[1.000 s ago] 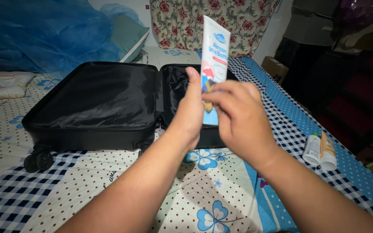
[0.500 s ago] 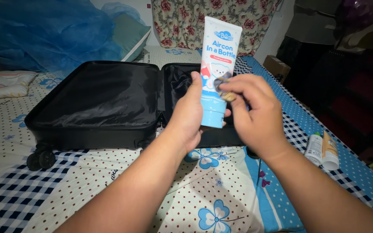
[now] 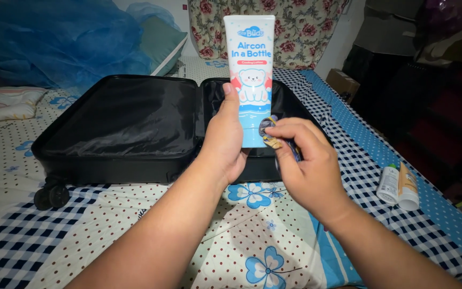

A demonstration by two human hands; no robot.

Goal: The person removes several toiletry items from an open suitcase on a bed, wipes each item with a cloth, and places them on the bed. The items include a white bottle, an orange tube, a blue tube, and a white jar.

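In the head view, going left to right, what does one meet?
Small pillow → open black suitcase → left hand holding a light-blue lotion tube → right hand → two small tubes lying on the bedsheet.

Showing two forearms, both bare from near the elbow down to the wrist, skin smooth with faint fine hair. Wearing only bare skin at both wrists too. Left grip showing its thumb side, the thumbnail trimmed short and rounded. Right grip showing its broad back, knuckles forming a low ridge, fingers fairly thick. Catching bright light along the forearms, with shadow gathering underneath them.
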